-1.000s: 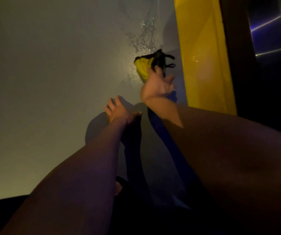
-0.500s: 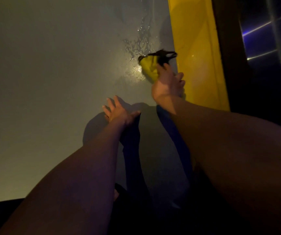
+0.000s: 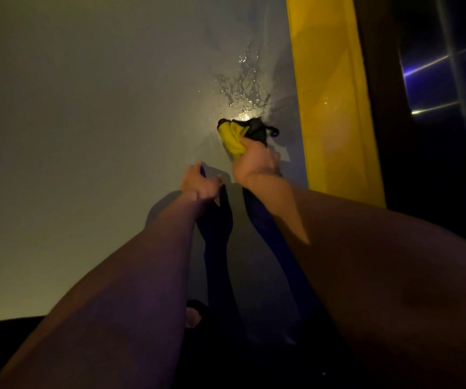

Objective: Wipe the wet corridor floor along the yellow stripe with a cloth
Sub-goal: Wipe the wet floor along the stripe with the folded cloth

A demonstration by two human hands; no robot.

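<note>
cloth [image 3: 240,136] on floor [image 3: 85,136], just left of stripe [image 3: 330,108] | wet patch [image 3: 243,88] on floor just beyond cloth | right hand [image 3: 257,164] on near end of cloth | left hand [image 3: 198,183] on floor, left of and nearer than right hand

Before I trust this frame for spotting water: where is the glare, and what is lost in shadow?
Head view: glare sits on the wet patch just beyond the cloth gripped by the right hand; both forearms and the bottom edge fall into dark shadow; the left hand is slightly blurred.
</note>
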